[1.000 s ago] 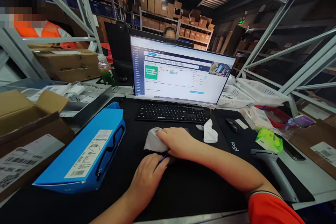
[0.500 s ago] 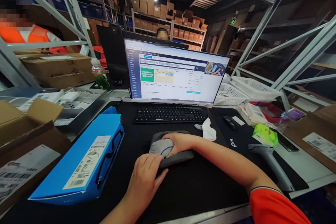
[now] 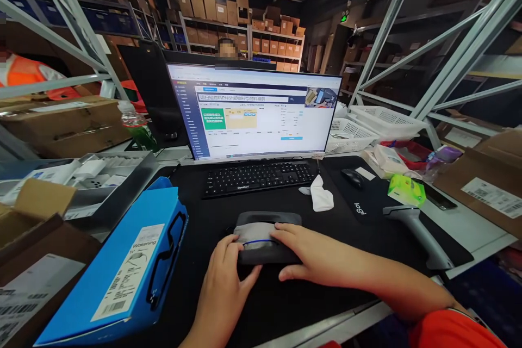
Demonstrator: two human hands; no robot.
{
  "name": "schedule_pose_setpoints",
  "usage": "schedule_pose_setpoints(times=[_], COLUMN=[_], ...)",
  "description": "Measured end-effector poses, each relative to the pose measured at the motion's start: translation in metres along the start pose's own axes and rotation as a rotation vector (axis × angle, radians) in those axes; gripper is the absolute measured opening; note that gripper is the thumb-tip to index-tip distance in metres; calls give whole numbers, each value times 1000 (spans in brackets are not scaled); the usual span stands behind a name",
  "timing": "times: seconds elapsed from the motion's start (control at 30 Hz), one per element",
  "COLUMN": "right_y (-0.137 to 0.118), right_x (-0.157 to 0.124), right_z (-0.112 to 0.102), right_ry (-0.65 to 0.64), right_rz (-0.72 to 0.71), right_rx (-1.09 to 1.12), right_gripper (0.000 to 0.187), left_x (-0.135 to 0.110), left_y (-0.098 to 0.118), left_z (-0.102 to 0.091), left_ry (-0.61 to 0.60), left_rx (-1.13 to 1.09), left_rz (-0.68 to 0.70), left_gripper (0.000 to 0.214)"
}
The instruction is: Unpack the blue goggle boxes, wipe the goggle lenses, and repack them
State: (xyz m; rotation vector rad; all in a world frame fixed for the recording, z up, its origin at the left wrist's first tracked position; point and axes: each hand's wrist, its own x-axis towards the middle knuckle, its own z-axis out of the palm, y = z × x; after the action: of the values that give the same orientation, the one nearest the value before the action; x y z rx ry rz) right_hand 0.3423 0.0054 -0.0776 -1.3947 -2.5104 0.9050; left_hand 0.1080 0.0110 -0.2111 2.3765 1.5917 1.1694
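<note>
— What does the head view show of the hands?

— Both rest on a dark grey case (image 3: 263, 236) lying flat on the black mat (image 3: 285, 293) of the counter (image 3: 468, 239), just in front of the keyboard (image 3: 259, 176). The left hand (image 3: 224, 277) touches the case's near-left edge, fingers loosely curled against it, thumb along the front. The right hand (image 3: 304, 255) lies across the case's right end, fingers spread flat on top and thumb against the front edge.

— So what is each grip doing?

— Neither is pinching anything; both are spread and pressing on the case, which sits on the mat rather than being lifted. A thin blue line runs along the case's top.

— What lies around it?

— To the left, a blue box (image 3: 122, 272) with a white barcode label lies tilted, near the left hand but apart from it. Beyond it stand an open cardboard box (image 3: 36, 228) and a grey tray (image 3: 122, 174) of small white items. Behind the keyboard a monitor (image 3: 253, 111) is lit. To the right of the keyboard lies a white cloth (image 3: 321, 196), then a mouse (image 3: 353, 176), a green packet (image 3: 405, 190) and a grey scanner (image 3: 420, 231), all well apart from the hands.

— Anyone else?

— A person in orange (image 3: 28, 73) at far left behind the racking, and another behind the monitor, mostly hidden.
</note>
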Motion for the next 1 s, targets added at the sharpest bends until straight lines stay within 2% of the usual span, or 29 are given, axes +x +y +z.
schedule_pose_setpoints(times=[0.07,0.13,0.27,0.37,0.47,0.53,0.6,0.63,0.7,0.73,0.83,0.87,0.93,1.0], right_y=[6,14,25,26,26,28,32,33,35,34,26,22,16,17], right_x=[0,4,22,36,43,44,43,43,42,42,47,50,57,64], right_z=[11,20,32,34,30,27,24,24,24,24,26,26,25,21], right_ry=[33,69,126,129,106,60,113,172,284,301,206,168,115,115], right_rz=[56,41,-224,-324,-342,-352,-277,-217,-129,-114,-137,-144,-149,-141], right_rx=[45,82,22,-67,-42,52,197,250,256,205,-79,-184,-344,-348], right_gripper=[83,80,58,48,45,33,19,18,26,36,69,72,66,58], left_x=[-2,-4,-4,-3,-3,-4,-7,-8,-12,-14,-17,-17,-16,-15], left_y=[-1,0,3,2,2,4,7,9,12,12,11,11,9,9], left_z=[1,0,-1,-2,-5,-7,-6,-6,-4,-3,0,0,-1,-4], left_ry=[7,39,67,8,-81,-84,-63,-60,-65,-73,-106,-118,-123,-85], left_rx=[26,78,124,168,169,121,56,20,-67,-113,-195,-205,-202,-156], left_rz=[60,134,251,225,155,144,159,164,184,199,263,281,302,318], left_gripper=[22,15,14,14,20,24,20,16,11,13,17,16,15,16])
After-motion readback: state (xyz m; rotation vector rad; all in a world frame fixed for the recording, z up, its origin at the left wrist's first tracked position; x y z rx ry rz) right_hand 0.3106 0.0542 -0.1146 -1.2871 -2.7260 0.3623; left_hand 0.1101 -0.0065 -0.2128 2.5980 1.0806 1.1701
